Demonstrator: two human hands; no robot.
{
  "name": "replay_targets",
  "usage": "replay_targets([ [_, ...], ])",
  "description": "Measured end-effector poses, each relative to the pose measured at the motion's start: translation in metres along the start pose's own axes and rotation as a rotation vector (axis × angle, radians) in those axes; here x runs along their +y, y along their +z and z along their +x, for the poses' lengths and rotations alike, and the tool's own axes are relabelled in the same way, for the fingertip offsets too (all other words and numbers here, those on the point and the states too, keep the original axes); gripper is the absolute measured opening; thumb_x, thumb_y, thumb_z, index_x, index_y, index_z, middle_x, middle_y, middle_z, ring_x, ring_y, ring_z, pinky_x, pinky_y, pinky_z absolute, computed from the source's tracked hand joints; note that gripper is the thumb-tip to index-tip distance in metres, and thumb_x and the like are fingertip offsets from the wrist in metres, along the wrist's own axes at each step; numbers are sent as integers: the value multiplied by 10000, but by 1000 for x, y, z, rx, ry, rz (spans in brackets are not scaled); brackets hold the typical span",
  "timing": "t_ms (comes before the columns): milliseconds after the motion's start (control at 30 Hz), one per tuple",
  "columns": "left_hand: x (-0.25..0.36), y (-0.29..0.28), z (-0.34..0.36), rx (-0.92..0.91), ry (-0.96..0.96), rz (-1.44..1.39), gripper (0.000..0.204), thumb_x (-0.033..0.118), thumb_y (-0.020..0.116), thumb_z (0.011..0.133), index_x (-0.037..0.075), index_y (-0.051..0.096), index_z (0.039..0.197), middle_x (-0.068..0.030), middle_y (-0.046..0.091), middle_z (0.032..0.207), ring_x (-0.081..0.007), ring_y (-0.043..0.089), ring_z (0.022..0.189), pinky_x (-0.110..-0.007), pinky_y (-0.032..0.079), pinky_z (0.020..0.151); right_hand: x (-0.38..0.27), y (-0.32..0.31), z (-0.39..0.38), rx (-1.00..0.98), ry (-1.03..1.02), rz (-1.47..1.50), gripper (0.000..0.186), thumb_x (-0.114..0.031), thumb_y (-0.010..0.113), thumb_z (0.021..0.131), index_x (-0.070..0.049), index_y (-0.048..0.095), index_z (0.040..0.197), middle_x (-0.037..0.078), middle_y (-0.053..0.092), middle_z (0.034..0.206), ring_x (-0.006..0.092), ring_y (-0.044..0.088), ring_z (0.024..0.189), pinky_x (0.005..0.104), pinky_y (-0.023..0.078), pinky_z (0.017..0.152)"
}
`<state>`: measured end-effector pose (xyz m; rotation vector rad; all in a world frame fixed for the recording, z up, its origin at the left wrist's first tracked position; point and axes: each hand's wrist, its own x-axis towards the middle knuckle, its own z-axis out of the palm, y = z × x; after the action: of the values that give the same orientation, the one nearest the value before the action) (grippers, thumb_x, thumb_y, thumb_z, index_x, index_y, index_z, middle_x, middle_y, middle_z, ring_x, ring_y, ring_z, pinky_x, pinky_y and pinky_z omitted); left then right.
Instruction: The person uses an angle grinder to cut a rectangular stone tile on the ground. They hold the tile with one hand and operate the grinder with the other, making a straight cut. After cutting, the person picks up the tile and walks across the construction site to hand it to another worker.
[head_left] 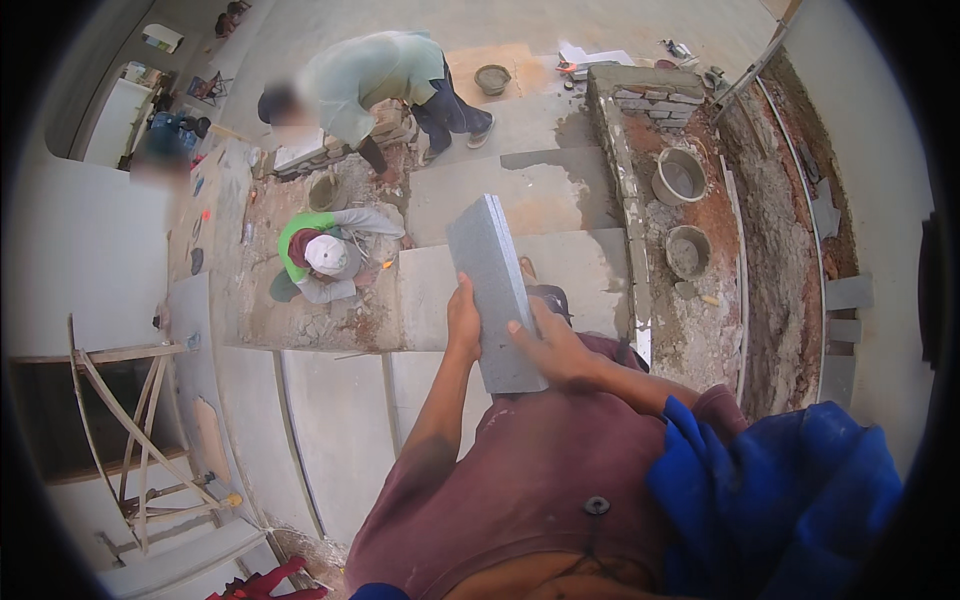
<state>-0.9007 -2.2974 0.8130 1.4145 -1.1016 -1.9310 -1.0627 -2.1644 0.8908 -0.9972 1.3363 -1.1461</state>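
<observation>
A stack of long grey stone tiles [490,290] stands tilted in front of my body, its lower end close to my shirt. Several thin layers show along its right edge. My left hand [463,320] is closed on the stack's left side, thumb pointing up along it. On the other side my right hand [552,345] grips the stack near its lower end, thumb on the broad face and fingers partly hidden behind the edge.
Two mortar buckets [680,176] [688,252] stand in the dirt trench at right, beside a low masonry wall [632,230]. A crouching co-worker [325,255] and a bending one [385,85] are at left. A wooden trestle [135,430] stands lower left; large floor slabs [510,190] lie ahead.
</observation>
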Motion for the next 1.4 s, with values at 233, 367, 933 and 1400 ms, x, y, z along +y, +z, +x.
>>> replay_targets([
  [233,37,22,251,-252,-137,-175,689,579,285,1139,8,530,1439,-164,673,1253,-254,694,1124,-428,585,974,89,-85,250,-30,-119,68,522,-304,697,1037,126,554,1297,187,737,977,248,735,901,387,584,847],
  [367,87,30,393,-613,-379,-221,656,566,290,1142,26,580,1376,-119,687,1137,-215,706,1026,-405,600,920,50,-152,365,-69,155,240,472,-269,789,978,74,595,1238,139,742,955,180,728,825,324,606,739],
  [933,237,224,869,-546,-179,-76,586,520,367,1146,11,606,1308,-108,729,1079,-196,739,916,-365,627,807,69,-454,780,-25,214,295,459,-186,821,929,5,654,1311,105,771,1041,157,738,904,318,606,787],
  [1400,364,272,1290,-269,238,141,596,445,508,1129,6,471,1532,-159,648,1366,-225,640,1212,-372,515,1039,158,-620,1212,194,14,204,469,-409,566,1112,-18,702,892,60,716,776,109,694,664,277,575,604],
])
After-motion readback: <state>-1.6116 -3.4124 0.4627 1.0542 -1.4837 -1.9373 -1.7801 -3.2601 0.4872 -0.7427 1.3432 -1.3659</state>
